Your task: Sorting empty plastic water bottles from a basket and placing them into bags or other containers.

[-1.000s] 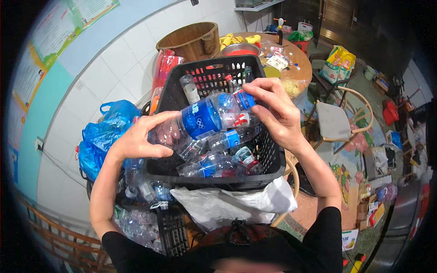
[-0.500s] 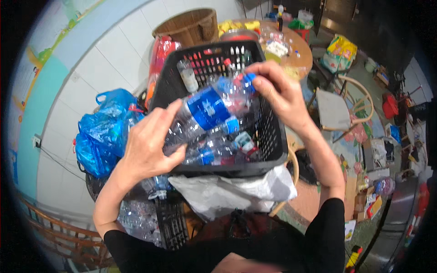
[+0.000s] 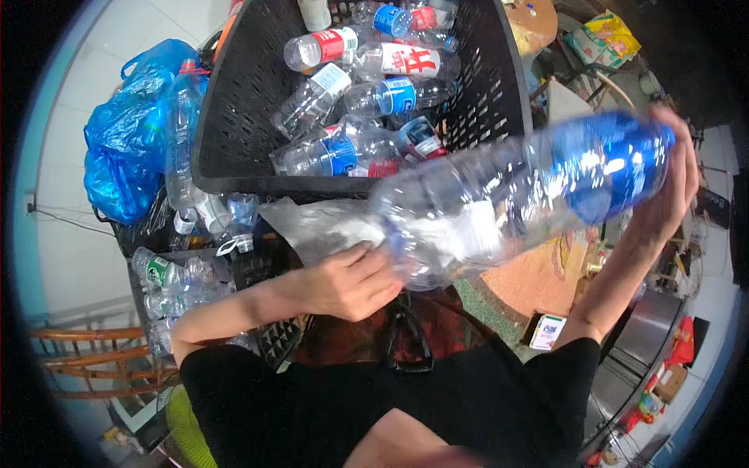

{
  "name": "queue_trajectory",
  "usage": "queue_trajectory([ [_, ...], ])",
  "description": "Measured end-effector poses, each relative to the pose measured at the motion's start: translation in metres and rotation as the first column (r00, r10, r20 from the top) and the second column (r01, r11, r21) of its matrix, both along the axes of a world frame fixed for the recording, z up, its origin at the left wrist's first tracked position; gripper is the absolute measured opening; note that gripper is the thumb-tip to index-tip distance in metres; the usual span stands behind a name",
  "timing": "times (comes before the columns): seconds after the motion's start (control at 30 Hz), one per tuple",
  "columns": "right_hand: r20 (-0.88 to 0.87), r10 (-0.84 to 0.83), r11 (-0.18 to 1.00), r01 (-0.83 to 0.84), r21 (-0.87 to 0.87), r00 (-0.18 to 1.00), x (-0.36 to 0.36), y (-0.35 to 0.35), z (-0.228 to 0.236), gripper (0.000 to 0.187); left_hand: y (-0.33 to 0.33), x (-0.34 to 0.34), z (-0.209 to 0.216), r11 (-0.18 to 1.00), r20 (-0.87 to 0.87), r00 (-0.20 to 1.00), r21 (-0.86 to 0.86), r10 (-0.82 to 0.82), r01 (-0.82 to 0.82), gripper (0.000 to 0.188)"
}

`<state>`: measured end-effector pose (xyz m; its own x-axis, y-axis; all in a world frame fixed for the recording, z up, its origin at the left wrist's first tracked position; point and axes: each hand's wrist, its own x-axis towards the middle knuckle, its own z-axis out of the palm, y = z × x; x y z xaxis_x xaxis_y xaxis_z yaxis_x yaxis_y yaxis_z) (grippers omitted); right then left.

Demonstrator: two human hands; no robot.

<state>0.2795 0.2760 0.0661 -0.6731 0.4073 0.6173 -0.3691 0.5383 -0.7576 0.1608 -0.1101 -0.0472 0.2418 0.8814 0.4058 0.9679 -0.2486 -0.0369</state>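
Note:
A large clear plastic bottle (image 3: 484,195) with a blue label is held slantwise in front of me, smeared by motion. Its blue right end is gripped by my right hand (image 3: 672,175), the fingers wrapped over the end. My left hand (image 3: 355,282) is closed with curled fingers at the lower left end, where a bluish ring shows; the exact grip there is partly hidden. Beyond the bottle stands a black plastic basket (image 3: 273,185) with several clear bottles in it, among them a red-labelled bottle (image 3: 321,48) and a blue-labelled bottle (image 3: 400,95).
Left of the basket sit a blue plastic bag (image 3: 129,132) and a tall upright bottle (image 3: 182,129). More clear bottles (image 3: 183,288) lie in a dark crate at lower left. A whitish sheet (image 3: 324,226) hangs below the basket's front edge. A bamboo chair (image 3: 97,363) stands at left.
The bottle has come out from over the basket, toward me and to the right. My right hand moved right, my left hand toward my body. The view has tilted down.

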Motion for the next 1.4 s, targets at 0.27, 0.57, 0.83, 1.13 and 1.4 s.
queue_trajectory([
  [0.27, 0.288, 0.042, 0.994, -0.07, 0.088, 0.957, 0.077, -0.014, 0.0, 0.055, 0.048, 0.017, -0.095, 0.916, -0.052, 0.917, 0.082, 0.396, -0.392, 0.031],
  [0.57, 0.19, -0.172, 0.955, 0.116, 0.274, 0.967, 0.098, -0.063, -0.003, 0.045, 0.009, 0.031, -0.081, 0.979, 0.142, 0.982, 0.142, 0.126, -0.146, 0.023],
  [0.83, 0.521, 0.216, 0.757, -0.479, 0.445, 0.826, 0.039, -0.142, -0.068, 0.033, 0.01, 0.051, -0.06, 0.983, 0.206, 0.978, 0.178, 0.015, -0.053, 0.019],
  [1.13, 0.767, 0.338, 0.429, -0.814, 0.391, 0.546, 0.017, -0.177, -0.204, 0.014, 0.022, 0.042, -0.023, 0.956, 0.246, 0.954, 0.278, -0.171, 0.099, 0.013],
  [1.4, 0.897, 0.14, 0.22, -0.897, 0.384, 0.419, 0.011, -0.22, -0.337, 0.017, 0.004, 0.02, -0.002, 0.986, 0.262, 0.963, 0.165, -0.063, 0.019, 0.015],
])
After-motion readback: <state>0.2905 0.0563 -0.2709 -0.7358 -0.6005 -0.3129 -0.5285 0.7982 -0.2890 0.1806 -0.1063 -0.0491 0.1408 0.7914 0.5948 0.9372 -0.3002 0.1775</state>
